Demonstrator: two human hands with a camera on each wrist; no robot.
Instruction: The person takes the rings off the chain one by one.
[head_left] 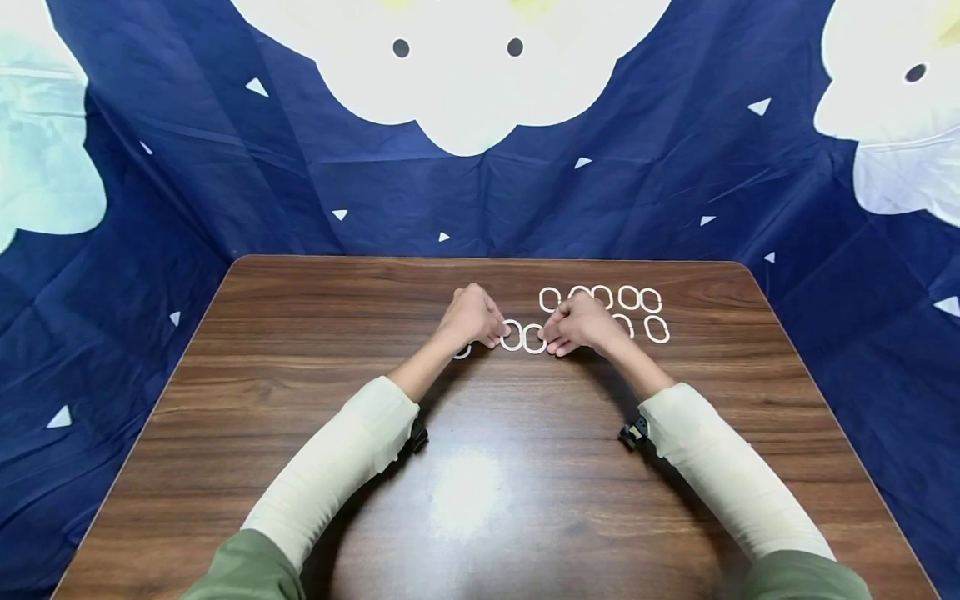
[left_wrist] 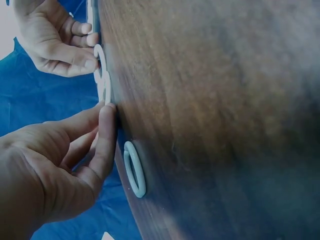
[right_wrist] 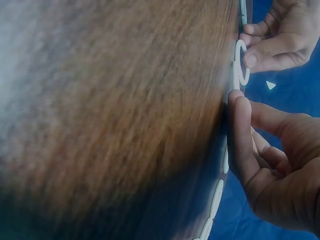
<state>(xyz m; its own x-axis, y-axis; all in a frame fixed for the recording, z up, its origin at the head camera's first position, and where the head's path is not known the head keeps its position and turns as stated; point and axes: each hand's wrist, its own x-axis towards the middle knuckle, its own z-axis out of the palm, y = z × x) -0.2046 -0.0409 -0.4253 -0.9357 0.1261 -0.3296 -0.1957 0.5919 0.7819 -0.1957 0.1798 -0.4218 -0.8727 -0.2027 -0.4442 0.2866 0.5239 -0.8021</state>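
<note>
Two white oval rings stand side by side between my hands in the head view. My left hand (head_left: 474,318) pinches the left ring (head_left: 513,322) at its outer side. On the other side, the right hand (head_left: 583,325) pinches the right ring (head_left: 534,352) between thumb and fingers. Their inner edges meet or overlap; whether they are linked, I cannot tell. In the left wrist view, both hands grip the pair just above the table, and a loose oval ring (left_wrist: 142,187) lies near the left hand (left_wrist: 65,160). The right wrist view shows the right hand's (right_wrist: 280,165) fingertips on its ring (right_wrist: 235,75).
More white oval rings lie in two rows at the back right, including a far-right ring (head_left: 657,341); the right hand partly covers some. They lie on a brown wood-grain table (head_left: 315,333). Behind it hangs a dark blue cloth (head_left: 300,167) with white cloud shapes.
</note>
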